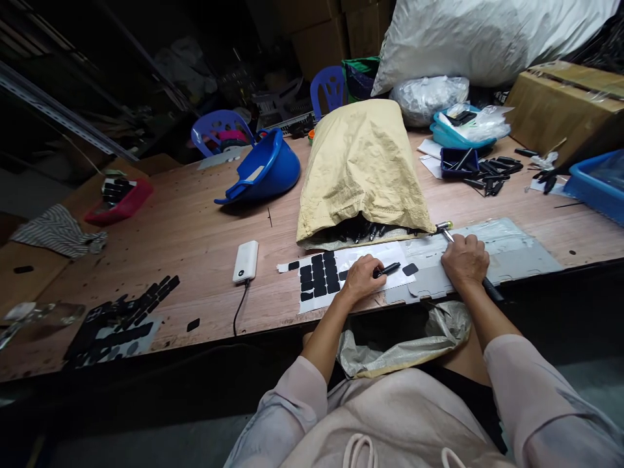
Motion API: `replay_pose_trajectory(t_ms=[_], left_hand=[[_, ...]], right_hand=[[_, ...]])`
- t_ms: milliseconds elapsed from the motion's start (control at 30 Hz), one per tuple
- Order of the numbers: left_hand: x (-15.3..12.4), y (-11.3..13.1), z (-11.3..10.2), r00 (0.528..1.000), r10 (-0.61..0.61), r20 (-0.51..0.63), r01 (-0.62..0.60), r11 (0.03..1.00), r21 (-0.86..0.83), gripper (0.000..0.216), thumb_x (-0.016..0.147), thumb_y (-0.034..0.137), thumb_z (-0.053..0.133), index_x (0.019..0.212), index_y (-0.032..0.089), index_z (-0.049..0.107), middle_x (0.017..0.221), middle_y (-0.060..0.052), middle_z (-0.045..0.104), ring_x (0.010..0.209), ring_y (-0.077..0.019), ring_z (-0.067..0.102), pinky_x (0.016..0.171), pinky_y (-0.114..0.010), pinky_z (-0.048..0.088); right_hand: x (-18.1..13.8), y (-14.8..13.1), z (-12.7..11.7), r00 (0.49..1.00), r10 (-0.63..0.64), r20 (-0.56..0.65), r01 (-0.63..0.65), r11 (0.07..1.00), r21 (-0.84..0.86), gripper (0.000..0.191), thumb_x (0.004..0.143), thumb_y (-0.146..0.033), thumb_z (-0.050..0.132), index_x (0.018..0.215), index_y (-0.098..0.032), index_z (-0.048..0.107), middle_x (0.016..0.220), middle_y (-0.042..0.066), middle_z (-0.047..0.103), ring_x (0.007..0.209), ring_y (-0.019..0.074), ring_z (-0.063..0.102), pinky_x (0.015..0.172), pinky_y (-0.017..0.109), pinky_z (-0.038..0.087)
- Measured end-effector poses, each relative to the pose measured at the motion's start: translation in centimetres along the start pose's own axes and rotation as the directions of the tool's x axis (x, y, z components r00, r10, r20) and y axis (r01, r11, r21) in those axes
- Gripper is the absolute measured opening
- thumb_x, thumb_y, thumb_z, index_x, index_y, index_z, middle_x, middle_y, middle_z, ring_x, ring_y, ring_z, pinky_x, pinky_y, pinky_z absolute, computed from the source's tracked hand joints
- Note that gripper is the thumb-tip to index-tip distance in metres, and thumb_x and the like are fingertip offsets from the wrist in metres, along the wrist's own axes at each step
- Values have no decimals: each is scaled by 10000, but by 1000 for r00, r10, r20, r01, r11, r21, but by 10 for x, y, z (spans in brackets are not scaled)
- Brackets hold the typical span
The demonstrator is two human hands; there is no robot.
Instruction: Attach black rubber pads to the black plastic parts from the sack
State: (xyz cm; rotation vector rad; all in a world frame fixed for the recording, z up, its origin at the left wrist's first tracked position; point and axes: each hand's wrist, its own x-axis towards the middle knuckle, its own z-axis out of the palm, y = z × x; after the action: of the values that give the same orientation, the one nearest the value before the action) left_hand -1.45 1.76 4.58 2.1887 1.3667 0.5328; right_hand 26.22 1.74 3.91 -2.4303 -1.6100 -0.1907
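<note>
My left hand [361, 277] is closed round a short black pen-like piece [390, 268], which points to the right over a white sheet [351, 255]. Black rounded patches [319, 274] stand in rows on the sheet's left part, and one loose black patch [411, 269] lies at its right end. My right hand [467, 260] grips a small hammer [492, 290] with a black handle and metal shaft. Its head, with a yellowish end, rests near the bag's mouth. Under that hand is a grey taped board [517, 250]. A yellow woven bag [363, 169] lies open toward me, with black pieces inside.
An open sack [404, 354] hangs at my lap below the table edge. To the left are a white power bank [245, 261] with a cable, a blue scoop [268, 166] and a red tray [119, 203]. Black pieces [492, 170], a blue basin [599, 185] and a carton [570, 110] stand right.
</note>
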Motion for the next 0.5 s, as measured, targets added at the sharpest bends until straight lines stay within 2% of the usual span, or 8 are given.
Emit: replay_pose_trajectory(t_ms=[100, 300, 500], left_hand=[[2, 2, 8, 999, 18, -36, -16, 998, 57, 159, 822, 171, 757, 975, 215, 750, 971, -43, 700, 987, -235, 642, 945, -365, 523], [2, 5, 29, 996, 22, -91, -20, 999, 28, 215, 853, 291, 863, 1043, 242, 775, 1014, -45, 707, 1027, -252, 637, 964, -397, 508], [1, 2, 37, 992, -10, -123, 9, 1000, -10, 152, 868, 243, 843, 1010, 242, 788, 976, -43, 710, 1015, -252, 634, 951, -396, 500]], right_hand=[[0, -1, -1, 1000, -2, 2, 2, 1000, -4, 388, 1063, -291, 385, 1211, -113, 696, 1176, 221, 643, 1047, 310, 551, 753, 368, 318], [0, 2, 5, 999, -17, -27, 17, 1000, -5, 352, 1049, -292, 417, 1183, -122, 694, 1135, 202, 641, 1032, 301, 546, 748, 357, 299], [1, 5, 11, 998, -18, -67, 18, 1000, 1, 355, 1043, -289, 416, 1174, -128, 703, 1114, 207, 636, 1013, 307, 535, 743, 360, 292]])
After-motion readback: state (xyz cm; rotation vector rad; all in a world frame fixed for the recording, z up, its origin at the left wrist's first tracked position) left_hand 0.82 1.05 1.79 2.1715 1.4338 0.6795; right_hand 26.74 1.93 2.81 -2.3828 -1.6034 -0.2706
